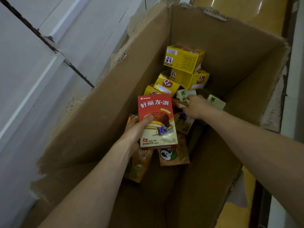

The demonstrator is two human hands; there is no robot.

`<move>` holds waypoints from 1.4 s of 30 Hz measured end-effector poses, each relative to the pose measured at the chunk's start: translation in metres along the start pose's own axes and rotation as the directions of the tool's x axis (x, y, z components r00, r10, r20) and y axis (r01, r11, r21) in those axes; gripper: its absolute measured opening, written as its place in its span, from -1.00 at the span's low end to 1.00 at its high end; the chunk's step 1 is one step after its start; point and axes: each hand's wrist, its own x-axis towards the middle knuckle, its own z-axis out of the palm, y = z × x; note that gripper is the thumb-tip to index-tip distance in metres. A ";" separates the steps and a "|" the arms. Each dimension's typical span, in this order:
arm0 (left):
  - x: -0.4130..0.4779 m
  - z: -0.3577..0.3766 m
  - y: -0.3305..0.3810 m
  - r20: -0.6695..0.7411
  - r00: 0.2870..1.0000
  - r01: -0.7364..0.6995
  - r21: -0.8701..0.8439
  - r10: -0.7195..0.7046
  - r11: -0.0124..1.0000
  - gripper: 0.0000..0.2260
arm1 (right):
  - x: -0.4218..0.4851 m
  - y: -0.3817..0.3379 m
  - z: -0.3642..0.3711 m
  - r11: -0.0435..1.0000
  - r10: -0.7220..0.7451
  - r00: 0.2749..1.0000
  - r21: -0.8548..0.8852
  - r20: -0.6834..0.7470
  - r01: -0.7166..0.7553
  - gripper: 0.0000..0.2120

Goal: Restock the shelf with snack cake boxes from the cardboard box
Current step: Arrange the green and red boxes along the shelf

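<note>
Currently, left hand [136, 130] grips red snack cake box [157, 120] above cardboard box [213, 51]; right hand [196, 106] pinches pale box [183, 97] near far wall. Lift both clear, avoiding torn rim.

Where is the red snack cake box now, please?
In the head view the red snack cake box is held upright in the left hand, inside the cardboard box, left of centre, just below the yellow boxes.
</note>
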 end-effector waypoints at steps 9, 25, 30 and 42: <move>-0.011 0.003 0.002 0.061 0.997 0.057 -0.150 -0.049 0.987 -0.71 | -0.018 -0.009 0.011 0.998 -0.070 0.996 0.003 0.054 0.070 -0.71; -0.154 0.052 0.084 0.385 0.923 0.012 -0.100 0.027 0.995 -0.54 | -0.224 0.022 -0.111 0.694 0.120 0.971 0.717 -0.208 0.068 -0.70; -0.219 0.079 0.098 0.500 0.864 -0.080 0.018 0.061 0.997 -0.54 | -0.314 0.044 -0.139 0.623 0.248 0.932 0.780 -0.265 0.056 -0.71; -0.366 0.164 0.055 0.745 0.667 -0.227 0.212 -0.007 0.951 -0.58 | -0.515 0.124 -0.136 0.512 0.469 0.794 0.852 -0.386 0.111 -0.67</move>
